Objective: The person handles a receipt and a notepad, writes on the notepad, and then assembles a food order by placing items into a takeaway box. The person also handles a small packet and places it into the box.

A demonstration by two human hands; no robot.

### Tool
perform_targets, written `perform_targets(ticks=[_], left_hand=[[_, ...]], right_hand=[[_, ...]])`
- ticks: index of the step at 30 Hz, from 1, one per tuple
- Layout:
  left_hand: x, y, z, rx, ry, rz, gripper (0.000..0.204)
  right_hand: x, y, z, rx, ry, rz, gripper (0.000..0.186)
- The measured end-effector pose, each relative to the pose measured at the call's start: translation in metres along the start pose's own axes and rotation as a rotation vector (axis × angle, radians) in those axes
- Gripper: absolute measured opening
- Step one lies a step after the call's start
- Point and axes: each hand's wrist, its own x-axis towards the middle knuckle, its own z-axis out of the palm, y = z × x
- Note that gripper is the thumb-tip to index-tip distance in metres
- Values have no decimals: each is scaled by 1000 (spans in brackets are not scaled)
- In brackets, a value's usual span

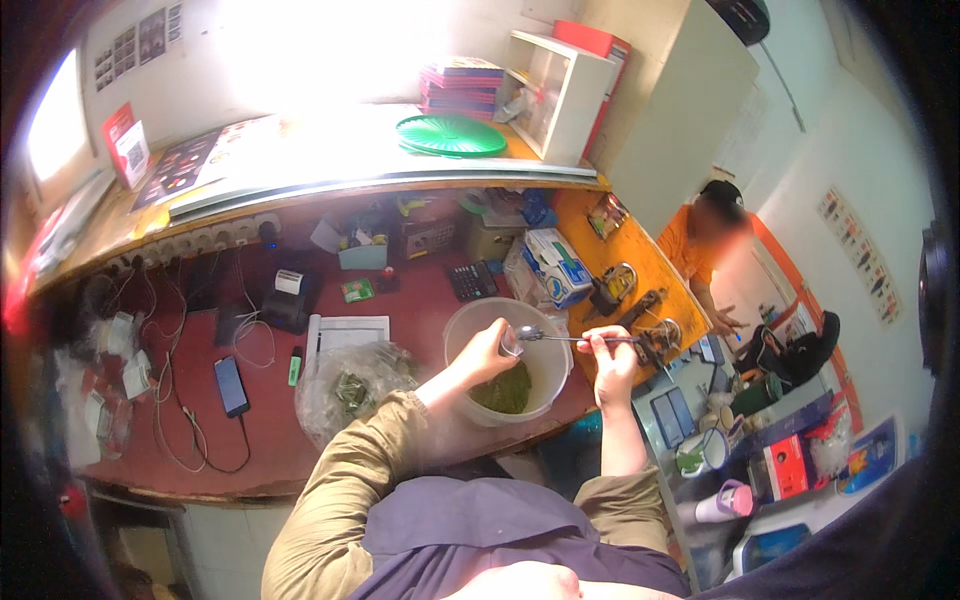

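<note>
Dark-red desktop (pixel 265 435) carried a round translucent plastic tub (pixel 552 392) of green powder (pixel 503 390), over which left hand (pixel 482 356) gripped a small clear container (pixel 512 343), right hand (pixel 611 366) pinching a long-handled metal spoon (pixel 530 333) beside it.

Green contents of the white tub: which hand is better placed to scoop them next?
Probably the right hand: it holds the spoon over the white tub, while the left hand is occupied with a small clear item.
</note>
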Motion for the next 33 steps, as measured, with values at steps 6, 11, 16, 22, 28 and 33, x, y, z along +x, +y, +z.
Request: perform_targets(ticks=[6, 11, 16, 22, 28, 33], left_hand=[[-3, -9, 6, -186, 340, 2, 44], [-7, -3, 21, -107, 151, -262, 85], [-19, 6, 30, -94, 54, -126, 68], [-35, 11, 1, -704, -51, 107, 32], [-74, 7, -62, -834, -47, 24, 13], [-135, -39, -125, -693, -55, 6, 14]], right_hand=[[2, 29, -6, -61, 78, 147, 18], [-17, 32, 21, -575, 32, 4, 53], [-28, 21, 52, -414, -180, 29, 17], [-38, 5, 74, -375, -89, -8, 2], [-74, -15, 127, -388, -56, 64, 3], [-128, 7, 206, -360, -47, 33, 4]])
